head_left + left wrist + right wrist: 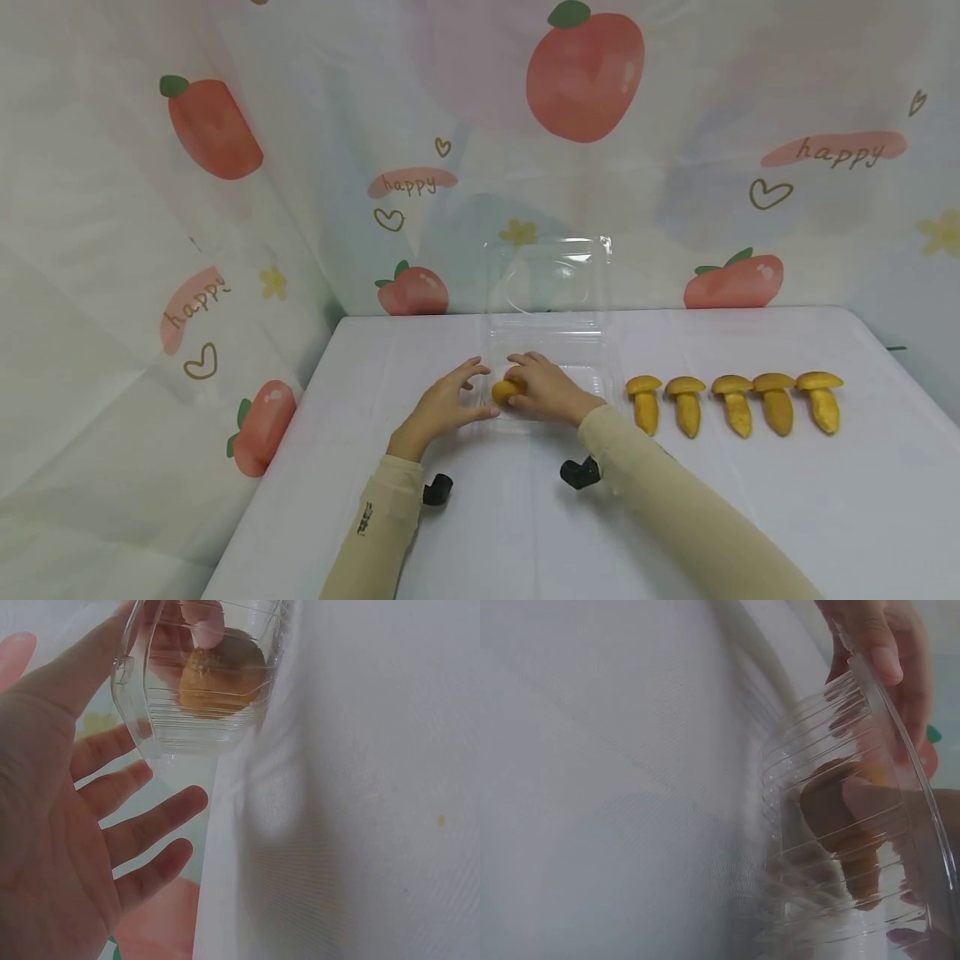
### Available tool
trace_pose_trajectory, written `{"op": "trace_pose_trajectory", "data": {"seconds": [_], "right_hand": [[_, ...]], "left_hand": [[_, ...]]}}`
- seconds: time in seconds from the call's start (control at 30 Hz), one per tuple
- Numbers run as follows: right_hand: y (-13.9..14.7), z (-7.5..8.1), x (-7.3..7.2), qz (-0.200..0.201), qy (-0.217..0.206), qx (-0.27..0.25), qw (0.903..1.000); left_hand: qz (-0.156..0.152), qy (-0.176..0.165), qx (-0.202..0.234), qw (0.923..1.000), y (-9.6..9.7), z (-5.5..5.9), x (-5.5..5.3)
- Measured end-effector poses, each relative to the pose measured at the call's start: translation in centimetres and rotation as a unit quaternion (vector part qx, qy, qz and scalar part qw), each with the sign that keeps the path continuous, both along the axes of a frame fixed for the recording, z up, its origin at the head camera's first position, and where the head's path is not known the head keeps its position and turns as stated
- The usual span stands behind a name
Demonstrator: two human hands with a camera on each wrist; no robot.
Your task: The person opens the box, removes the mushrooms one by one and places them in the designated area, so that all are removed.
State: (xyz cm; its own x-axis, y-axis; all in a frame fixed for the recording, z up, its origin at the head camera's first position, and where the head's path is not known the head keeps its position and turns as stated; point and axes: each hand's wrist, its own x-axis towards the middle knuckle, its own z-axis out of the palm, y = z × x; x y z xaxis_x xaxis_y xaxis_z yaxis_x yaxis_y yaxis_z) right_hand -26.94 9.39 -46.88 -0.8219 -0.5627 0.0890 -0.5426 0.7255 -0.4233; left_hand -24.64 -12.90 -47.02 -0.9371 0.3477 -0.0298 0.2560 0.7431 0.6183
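Note:
A clear plastic clamshell box (600, 379) stands on the white table with its lid (551, 275) raised at the back. My right hand (551, 392) reaches inside and pinches a yellow-brown mushroom (505, 392) near the box's left side. Through the clear wall in the right wrist view, the mushroom's stem (861, 877) shows below the fingers. At the box's left rim is my left hand (442, 406), its fingers spread and nothing in them. In the left wrist view its thumb side lies against or just behind the rim; contact is hard to tell.
Several similar mushrooms (735, 404) lie in a row to the right of the box, caps away from me. Behind the table hangs a printed cloth (645, 208), with another on the left side (112, 333). Black wrist mounts (437, 490) stick out under both sleeves.

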Motion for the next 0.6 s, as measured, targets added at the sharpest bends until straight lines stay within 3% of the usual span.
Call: {"op": "trace_pose_trajectory", "data": {"seconds": [0.47, 0.6], "right_hand": [[1.0, 0.9, 0.3, -0.082, -0.085, -0.095, 0.9884], [1.3, 1.3, 0.5, -0.080, -0.082, -0.101, 0.9883]], "left_hand": [[0.001, -0.004, -0.001, 1.0000, 0.1, 0.2, 0.0], [0.001, -0.004, -0.004, 1.0000, 0.2, 0.3, 0.0]]}}
